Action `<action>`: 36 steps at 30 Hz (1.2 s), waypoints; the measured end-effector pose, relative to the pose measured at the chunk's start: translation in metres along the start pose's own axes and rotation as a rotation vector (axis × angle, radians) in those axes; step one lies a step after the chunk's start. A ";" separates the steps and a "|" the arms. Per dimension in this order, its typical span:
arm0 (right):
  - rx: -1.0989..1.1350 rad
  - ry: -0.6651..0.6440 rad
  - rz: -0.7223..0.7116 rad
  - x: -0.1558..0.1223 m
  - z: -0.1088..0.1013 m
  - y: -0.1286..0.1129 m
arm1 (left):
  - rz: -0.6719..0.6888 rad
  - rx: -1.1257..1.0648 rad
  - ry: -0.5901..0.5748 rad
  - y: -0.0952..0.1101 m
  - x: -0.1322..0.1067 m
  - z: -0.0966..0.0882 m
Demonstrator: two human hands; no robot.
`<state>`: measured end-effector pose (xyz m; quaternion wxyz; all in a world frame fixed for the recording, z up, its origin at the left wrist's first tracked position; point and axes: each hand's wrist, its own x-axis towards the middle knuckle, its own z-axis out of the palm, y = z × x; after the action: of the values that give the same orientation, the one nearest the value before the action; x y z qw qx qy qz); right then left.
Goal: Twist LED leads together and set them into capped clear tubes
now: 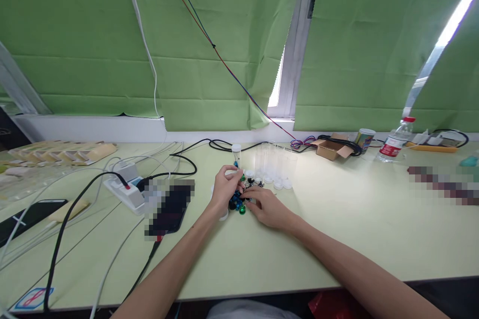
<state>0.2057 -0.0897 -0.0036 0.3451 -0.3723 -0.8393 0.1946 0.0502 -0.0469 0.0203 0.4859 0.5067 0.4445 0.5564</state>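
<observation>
1. Small glossy blue, green and black pieces [238, 205]: heaped between the fingers; probably light, hard, slippery; pinch sides.
2. Left hand [225, 187]: fingers curled at heap; grip unclear.
3. Right hand [267, 206]: fingers bent; can't tell grip.

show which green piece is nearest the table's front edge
The green piece at the near edge of the pile, left of the right hand; another green one sits farther back, beside the left hand.

No readable text: red label [391, 147] on bottle [402, 133] too small; blue-edged sticker [34, 298] unclear.
</observation>
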 end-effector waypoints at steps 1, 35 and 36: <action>-0.007 -0.006 -0.003 0.000 0.000 0.000 | 0.009 0.001 -0.003 0.000 0.000 0.000; -0.021 -0.033 -0.033 0.001 -0.001 -0.004 | -0.020 0.018 -0.110 0.002 -0.002 0.001; -0.015 -0.029 -0.034 0.001 -0.002 -0.005 | -0.018 0.018 -0.106 0.001 -0.002 0.001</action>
<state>0.2038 -0.0917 0.0008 0.3334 -0.3579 -0.8518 0.1877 0.0508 -0.0485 0.0213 0.5092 0.5358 0.4275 0.5204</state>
